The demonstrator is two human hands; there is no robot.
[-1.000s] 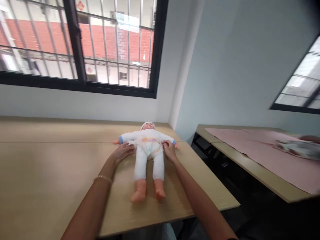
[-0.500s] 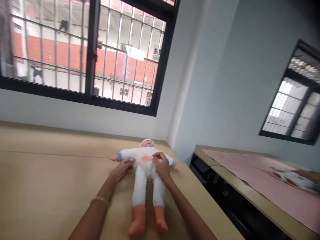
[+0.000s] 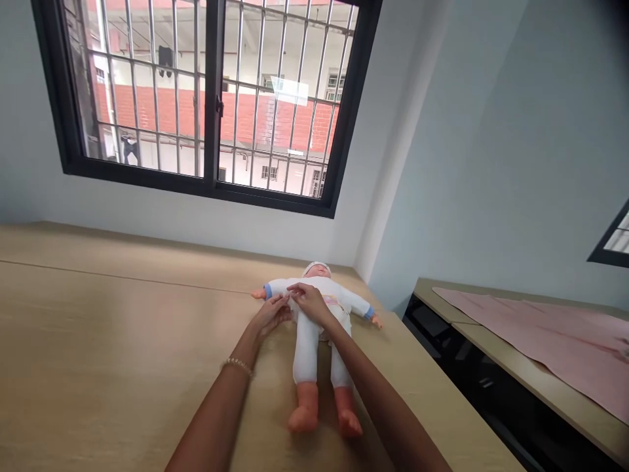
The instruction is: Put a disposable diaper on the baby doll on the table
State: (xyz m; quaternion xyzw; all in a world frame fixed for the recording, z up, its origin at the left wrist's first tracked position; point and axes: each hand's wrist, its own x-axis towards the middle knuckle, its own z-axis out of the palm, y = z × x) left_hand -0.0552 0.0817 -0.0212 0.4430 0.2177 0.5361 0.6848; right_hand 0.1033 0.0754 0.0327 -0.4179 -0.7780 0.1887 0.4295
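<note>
A baby doll (image 3: pixel 306 347) in a white outfit with blue cuffs lies on its back on the wooden table, arms spread and bare feet toward me. Around its hips is a white diaper (image 3: pixel 339 303) with a coloured print at the front, partly covered by my right arm. At the doll's waist, on the left side of the view, my left hand (image 3: pixel 271 316) has its fingers closed at the diaper's edge. My right hand (image 3: pixel 310 304) reaches across the belly to the same spot, fingertips pinched close to the left ones. The small bit between the fingertips is hard to see.
The wooden table (image 3: pixel 122 354) stretches left and meets the wall under a barred window (image 3: pixel 211 190). Past its right edge is a dark gap, then a second table with a pink sheet (image 3: pixel 550 334).
My right hand has moved left across the doll's belly, from the right side of the waist to join my left hand. The view has turned slightly right.
</note>
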